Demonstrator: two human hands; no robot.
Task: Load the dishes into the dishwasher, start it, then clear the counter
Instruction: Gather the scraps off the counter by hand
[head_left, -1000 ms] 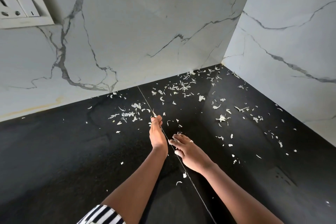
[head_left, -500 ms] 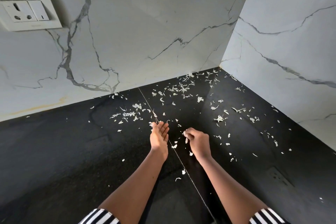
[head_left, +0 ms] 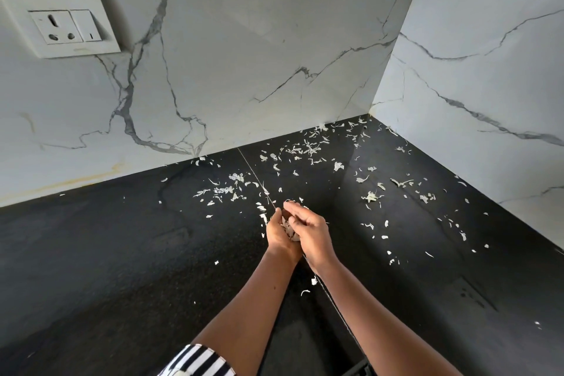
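Observation:
Pale, papery scraps (head_left: 308, 149) lie scattered over the black counter (head_left: 122, 253), thickest toward the back corner. My left hand (head_left: 278, 233) is cupped palm-up above the counter seam and holds a small heap of scraps (head_left: 289, 231). My right hand (head_left: 309, 227) lies against it from the right, back to the camera, with its fingers bent down into the left palm. Whether those fingers pinch any scraps is hidden.
White marble-patterned walls (head_left: 244, 55) close the counter at the back and right, meeting in a corner (head_left: 370, 113). A white socket and switch plate (head_left: 65, 26) is mounted on the back wall at upper left. A thin seam (head_left: 253, 172) runs across the counter.
My right hand pinched scraps off the counter and moved left onto my left palm. My left hand turned from upright to cupped, and the view dropped lower.

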